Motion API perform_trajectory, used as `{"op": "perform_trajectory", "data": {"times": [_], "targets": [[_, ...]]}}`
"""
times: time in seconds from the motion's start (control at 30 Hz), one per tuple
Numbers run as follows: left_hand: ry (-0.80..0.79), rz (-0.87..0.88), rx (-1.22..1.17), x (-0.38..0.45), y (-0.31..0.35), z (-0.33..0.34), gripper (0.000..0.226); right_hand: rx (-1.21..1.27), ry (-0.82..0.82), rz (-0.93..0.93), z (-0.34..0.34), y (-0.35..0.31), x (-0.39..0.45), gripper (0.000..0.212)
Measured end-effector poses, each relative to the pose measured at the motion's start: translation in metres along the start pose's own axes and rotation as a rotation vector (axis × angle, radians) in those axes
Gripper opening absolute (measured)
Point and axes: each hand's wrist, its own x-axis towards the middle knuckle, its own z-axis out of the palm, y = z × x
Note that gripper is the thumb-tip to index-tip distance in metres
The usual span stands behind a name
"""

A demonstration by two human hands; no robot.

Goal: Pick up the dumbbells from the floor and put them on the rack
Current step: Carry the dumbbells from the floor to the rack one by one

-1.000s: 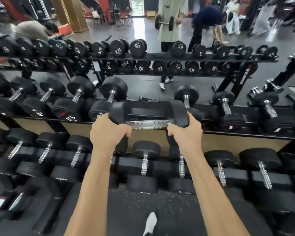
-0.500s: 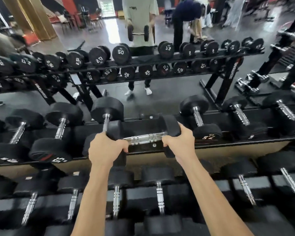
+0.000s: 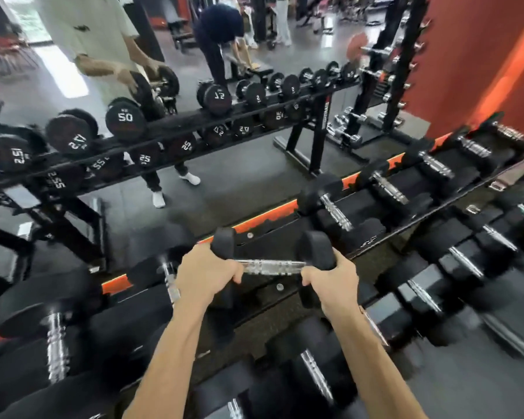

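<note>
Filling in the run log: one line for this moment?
stage: racking | left hand and right hand: grip dumbbell ends | dumbbell: crosswise over top shelf gap | released: no

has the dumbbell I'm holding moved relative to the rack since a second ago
Cannot tell for sure: the camera swung. The dumbbell, gripped by left hand and right hand, seems a little farther in over the top shelf.

Frame centre: left hand and right hand grip dumbbell ends, held crosswise over rack top tier.
</note>
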Motion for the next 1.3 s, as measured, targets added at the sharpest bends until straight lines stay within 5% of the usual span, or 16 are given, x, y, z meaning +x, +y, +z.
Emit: {"op": "perform_trajectory", "data": {"times": [0.6, 0.8, 0.97, 1.3], "targets": [[-0.367, 0.351, 0.404, 0.149, 0.038, 0.011, 0.060, 0.250, 0.398, 0.282, 0.087, 0.020, 0.012, 0.041], [-0.422, 0.440, 0.556, 0.174, 0.062, 0.025, 0.076, 0.294, 0.421, 0.364, 0.113, 0.028, 0.017, 0.079], [-0.476, 0.455, 0.642, 0.199, 0.067, 0.047, 0.080, 0.317, 0.401, 0.452, 0.132, 0.042, 0.029, 0.091], [-0.431, 0.461, 0.799, 0.209, 0.081, 0.069, 0.056, 0.289, 0.358, 0.572, 0.126, 0.040, 0.052, 0.057]]}}
